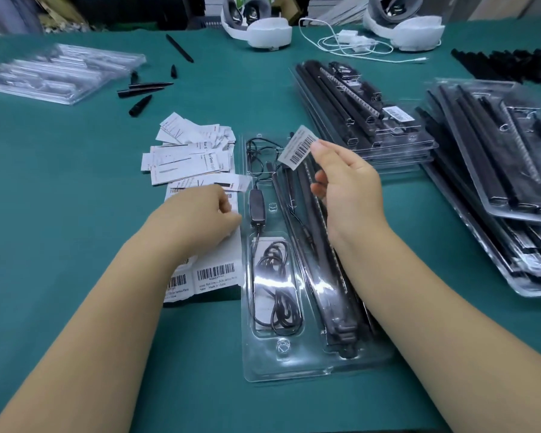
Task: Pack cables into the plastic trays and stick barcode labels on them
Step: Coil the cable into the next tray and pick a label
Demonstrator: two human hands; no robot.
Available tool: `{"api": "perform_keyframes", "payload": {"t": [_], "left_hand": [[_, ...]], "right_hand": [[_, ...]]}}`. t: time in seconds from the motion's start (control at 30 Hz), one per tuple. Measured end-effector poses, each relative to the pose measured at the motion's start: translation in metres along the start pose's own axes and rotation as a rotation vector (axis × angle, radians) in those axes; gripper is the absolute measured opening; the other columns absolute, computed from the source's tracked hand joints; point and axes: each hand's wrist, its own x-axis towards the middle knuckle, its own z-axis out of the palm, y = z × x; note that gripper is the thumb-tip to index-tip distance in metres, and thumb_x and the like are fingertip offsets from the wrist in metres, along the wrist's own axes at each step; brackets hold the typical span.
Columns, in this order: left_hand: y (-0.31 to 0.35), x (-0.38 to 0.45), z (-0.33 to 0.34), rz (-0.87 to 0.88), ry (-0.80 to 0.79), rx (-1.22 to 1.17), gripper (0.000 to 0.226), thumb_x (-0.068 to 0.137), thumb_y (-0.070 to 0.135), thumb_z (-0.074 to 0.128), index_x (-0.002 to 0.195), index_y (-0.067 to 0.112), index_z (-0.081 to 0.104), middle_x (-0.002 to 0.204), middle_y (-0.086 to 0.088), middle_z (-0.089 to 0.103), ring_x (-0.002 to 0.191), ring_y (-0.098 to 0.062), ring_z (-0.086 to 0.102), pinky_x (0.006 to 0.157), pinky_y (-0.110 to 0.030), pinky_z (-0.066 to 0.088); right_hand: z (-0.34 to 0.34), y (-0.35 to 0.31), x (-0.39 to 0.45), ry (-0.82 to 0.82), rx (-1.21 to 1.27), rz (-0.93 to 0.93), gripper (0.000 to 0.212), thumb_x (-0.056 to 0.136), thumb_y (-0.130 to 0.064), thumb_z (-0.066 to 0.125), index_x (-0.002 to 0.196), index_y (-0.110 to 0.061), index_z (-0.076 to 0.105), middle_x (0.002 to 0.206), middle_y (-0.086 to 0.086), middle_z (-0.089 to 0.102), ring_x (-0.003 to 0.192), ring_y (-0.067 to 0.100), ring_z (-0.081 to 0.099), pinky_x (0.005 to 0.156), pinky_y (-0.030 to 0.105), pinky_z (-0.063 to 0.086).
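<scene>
Much of the job looks done. Two piles of packed trays sit on the green desk (75,157): one pile (366,120) at about 1 o'clock from the middle tray, the other pile (497,189) at about 3 o'clock. The top tray of the 1 o'clock pile already wears a barcode sticker (394,113). A stack of empty trays (57,76) waits far off at 10 o'clock, so I think more packing is left.

The clear tray (300,276) in the middle is already filled. A black cable (277,289) is curled up in its left pocket, and long dark bars (319,245) lie in its right side. I see no sticker on it yet, so sticking one on looks like the next job.

The right hand (347,185) is up over the top part of this tray. Its thumb and fingers (320,150) pinch a barcode label (299,150) by one edge. The label is gray-white with black stripes and hangs tilted in the air, not touching the tray.

The left hand (206,214) rests on the sheet of labels (214,276), just beside the tray at 9 o'clock. Its fingers are curled and seem to hold the paper, but I cannot tell for sure. Loose paper slips (188,151) lie beyond it at 11 o'clock.
</scene>
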Motion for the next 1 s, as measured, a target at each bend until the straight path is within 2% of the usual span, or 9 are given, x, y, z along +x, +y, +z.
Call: {"api": "perform_keyframes", "payload": {"t": [0.07,0.2,0.43,0.5,0.6,0.67,0.83,0.93,1.0], "left_hand": [[-0.003,0.001,-0.002,0.014,-0.113,0.059,0.013,0.090,0.029,0.052,0.085,0.019,0.057,0.082,0.001,0.063,0.070,-0.014,0.055,0.062,-0.030,0.044],[-0.010,-0.003,-0.012,-0.006,-0.248,0.027,0.009,0.089,0.026,0.057,0.082,0.021,0.058,0.079,0.003,0.062,0.064,-0.012,0.054,0.055,-0.026,0.040],[0.005,0.000,-0.014,0.024,-0.005,-0.335,0.008,0.089,0.030,0.052,0.091,0.030,0.060,0.073,0.006,0.057,0.061,-0.013,0.051,0.055,-0.026,0.037],[0.018,0.010,-0.011,0.042,-0.019,-0.317,0.024,0.092,0.033,0.048,0.114,0.032,0.058,0.093,0.005,0.062,0.074,-0.012,0.058,0.061,-0.024,0.039],[0.033,0.038,-0.002,0.036,0.010,-0.090,0.044,0.097,0.033,0.038,0.141,0.023,0.041,0.137,-0.007,0.052,0.119,-0.025,0.051,0.086,-0.030,0.037],[0.034,0.053,0.007,0.013,0.090,0.012,0.043,0.099,0.034,0.035,0.137,0.017,0.044,0.134,-0.011,0.054,0.117,-0.030,0.050,0.083,-0.034,0.037],[0.022,0.065,0.028,0.055,0.242,0.058,0.038,0.099,0.040,0.035,0.119,0.015,0.055,0.109,-0.011,0.063,0.090,-0.028,0.052,0.066,-0.031,0.033],[0.018,0.068,0.030,0.073,0.262,0.018,0.041,0.097,0.046,0.041,0.122,0.017,0.055,0.111,-0.009,0.064,0.099,-0.029,0.057,0.068,-0.031,0.033],[0.016,0.069,0.030,0.040,0.255,-0.098,0.045,0.093,0.050,0.047,0.126,0.019,0.046,0.105,-0.006,0.064,0.100,-0.029,0.059,0.069,-0.032,0.033]], "right_hand": [[-0.003,0.001,0.004,0.030,0.025,0.075,0.011,0.087,-0.021,0.066,0.078,-0.024,0.069,0.055,-0.018,0.062,0.055,0.000,0.049,0.057,0.016,0.047],[-0.002,0.004,0.006,0.031,0.027,0.091,0.014,0.087,-0.020,0.065,0.074,-0.023,0.069,0.053,-0.015,0.061,0.050,0.000,0.049,0.055,0.017,0.047],[-0.002,0.007,0.009,0.013,-0.069,0.124,0.015,0.089,-0.018,0.061,0.075,-0.020,0.066,0.047,-0.015,0.057,0.047,0.001,0.048,0.054,0.019,0.045],[0.001,0.005,0.009,0.040,-0.099,0.183,0.017,0.090,-0.016,0.059,0.073,-0.018,0.063,0.048,-0.011,0.055,0.045,0.003,0.046,0.051,0.019,0.044],[0.006,0.001,0.010,0.044,-0.127,0.262,0.018,0.086,-0.018,0.063,0.069,-0.016,0.060,0.058,-0.004,0.050,0.047,0.008,0.042,0.048,0.020,0.041],[0.007,-0.004,0.010,0.002,-0.166,0.288,0.017,0.082,-0.023,0.069,0.067,-0.017,0.062,0.064,-0.004,0.051,0.048,0.008,0.041,0.045,0.019,0.039],[0.018,-0.018,0.029,-0.039,-0.129,0.212,0.014,0.082,-0.021,0.070,0.070,-0.016,0.064,0.068,-0.004,0.054,0.055,0.007,0.044,0.052,0.021,0.040],[0.038,-0.014,0.047,-0.060,-0.245,0.206,0.011,0.086,-0.017,0.066,0.079,-0.009,0.062,0.075,0.002,0.054,0.063,0.012,0.046,0.060,0.024,0.043],[0.052,-0.008,0.056,-0.058,-0.362,0.204,0.020,0.086,-0.015,0.064,0.096,0.002,0.064,0.087,0.010,0.060,0.072,0.017,0.048,0.067,0.030,0.043]]}}
